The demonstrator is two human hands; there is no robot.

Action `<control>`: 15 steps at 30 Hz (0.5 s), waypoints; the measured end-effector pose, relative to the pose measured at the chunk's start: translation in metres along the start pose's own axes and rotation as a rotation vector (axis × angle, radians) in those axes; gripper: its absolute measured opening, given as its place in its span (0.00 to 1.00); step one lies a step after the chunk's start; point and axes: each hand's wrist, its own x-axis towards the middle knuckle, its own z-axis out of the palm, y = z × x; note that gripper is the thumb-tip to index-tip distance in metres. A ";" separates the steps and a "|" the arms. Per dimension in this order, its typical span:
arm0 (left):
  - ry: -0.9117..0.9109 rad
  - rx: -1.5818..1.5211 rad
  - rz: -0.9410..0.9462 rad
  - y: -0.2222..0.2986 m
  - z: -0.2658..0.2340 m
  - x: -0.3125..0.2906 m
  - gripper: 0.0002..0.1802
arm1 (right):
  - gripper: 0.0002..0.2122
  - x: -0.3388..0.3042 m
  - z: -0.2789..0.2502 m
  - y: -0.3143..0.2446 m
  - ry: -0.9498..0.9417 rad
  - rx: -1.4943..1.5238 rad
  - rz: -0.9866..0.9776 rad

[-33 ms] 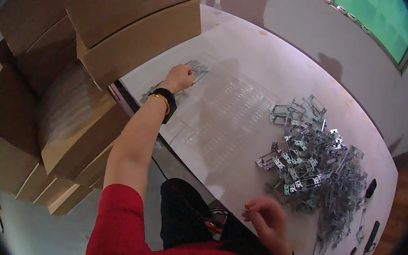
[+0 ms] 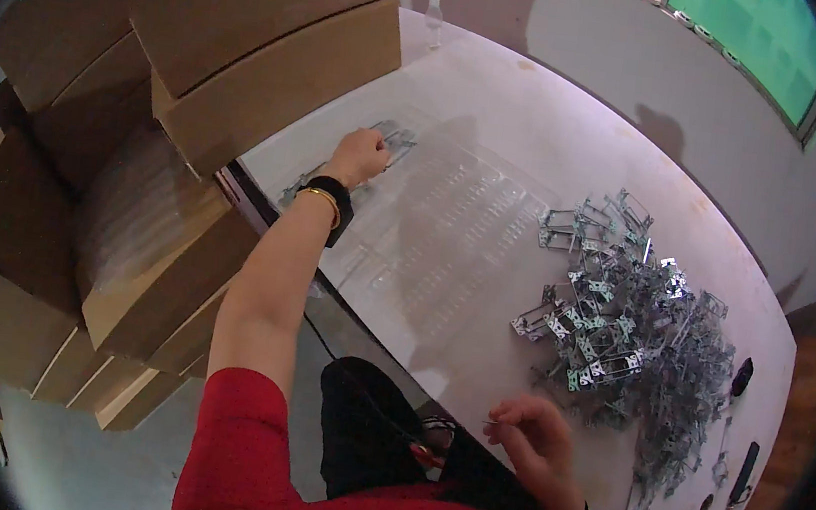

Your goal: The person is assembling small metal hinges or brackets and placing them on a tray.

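Observation:
A clear plastic tray (image 2: 474, 202) with rows of moulded pockets lies flat on the white table. My left hand (image 2: 361, 157) reaches to its far left part, fingers curled down, and what they grip is hidden beneath them. Grey metal brackets (image 2: 396, 138) sit in the tray just beyond that hand, and more show beside the wrist. Close to my body, over the table's near edge, my right hand (image 2: 536, 439) pinches a small thin metal piece (image 2: 490, 423) between thumb and fingertips. To its upper right spreads a large heap of metal brackets (image 2: 631, 331), jumbled together.
Cardboard boxes (image 2: 279, 59) are stacked high along the left side of the table (image 2: 584, 124). A small clear bottle (image 2: 434, 24) stands at the back. At the right edge lie a black object (image 2: 741, 377) and a dark narrow tool (image 2: 743, 473).

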 end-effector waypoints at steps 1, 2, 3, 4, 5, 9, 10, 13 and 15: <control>-0.001 0.011 -0.009 0.000 0.004 0.002 0.10 | 0.05 0.000 0.000 -0.002 -0.006 0.008 0.012; 0.001 0.022 -0.018 -0.002 0.008 0.005 0.10 | 0.05 0.001 -0.001 -0.003 -0.016 0.015 0.024; 0.039 0.076 0.036 -0.005 0.011 0.007 0.10 | 0.05 0.001 -0.002 -0.003 -0.019 0.012 0.018; 0.077 0.131 0.090 -0.009 0.015 0.008 0.11 | 0.05 0.001 -0.004 -0.002 -0.023 0.010 0.013; 0.111 0.185 0.145 -0.010 0.017 0.009 0.11 | 0.06 0.001 -0.004 -0.001 -0.023 0.010 0.010; 0.026 0.204 0.044 0.000 0.023 0.010 0.12 | 0.04 0.004 -0.006 0.001 -0.022 -0.118 -0.025; 0.004 0.212 0.022 0.005 0.024 0.009 0.11 | 0.04 0.003 -0.007 0.001 -0.024 -0.170 -0.033; 0.041 0.248 -0.010 -0.012 0.025 0.011 0.13 | 0.04 0.001 -0.006 0.000 -0.059 -0.187 -0.053; 0.064 0.245 -0.007 -0.009 0.032 0.011 0.13 | 0.05 -0.002 -0.006 0.000 -0.048 -0.189 -0.053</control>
